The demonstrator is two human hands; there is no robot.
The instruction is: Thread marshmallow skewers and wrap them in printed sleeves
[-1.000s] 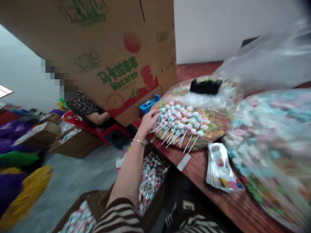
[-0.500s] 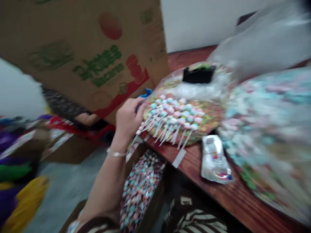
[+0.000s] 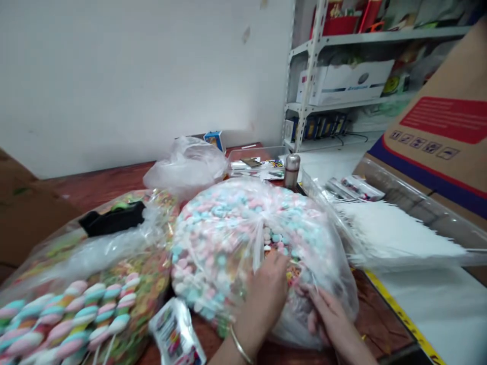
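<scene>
Shelves (image 3: pixel 380 37) now show; left hand (image 3: pixel 269 281) and right hand (image 3: pixel 326 310) have reached candy bag (image 3: pixel 224 223), fingers' hold unclear.

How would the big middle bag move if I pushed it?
The bag would probably squish and sag, as its thin plastic looks wrinkled and loose. It could feel heavy, with so many sweets packed inside. It likely won't roll, because it sits wide and low on the table.

Marshmallow skewers (image 3: pixel 85 315) cut off at left
</scene>
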